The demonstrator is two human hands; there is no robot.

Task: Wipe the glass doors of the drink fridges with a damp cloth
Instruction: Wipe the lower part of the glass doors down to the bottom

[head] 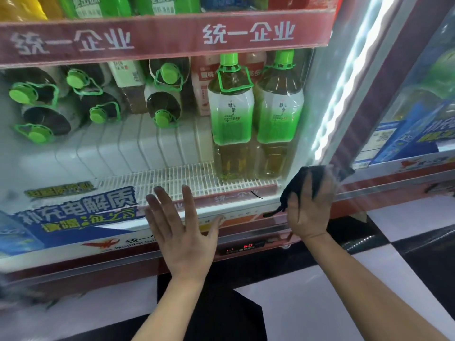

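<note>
The fridge's glass door [103,153] fills most of the view, fogged on its left side. My left hand [179,232] lies flat on the lower part of the glass with its fingers spread and straight, holding nothing. My right hand [312,207] presses a black cloth [296,183] against the door's lower right corner; its fingers look extended and motion-blurred, and dark cloth shows between them and hangs below the palm.
Green-tea bottles [231,114] stand on a white wire shelf behind the glass. A red door frame [357,107] with a lit strip runs down the right, and a second fridge door [423,99] lies beyond it. A red temperature display [242,247] sits below. The floor [357,291] is black-and-white tile.
</note>
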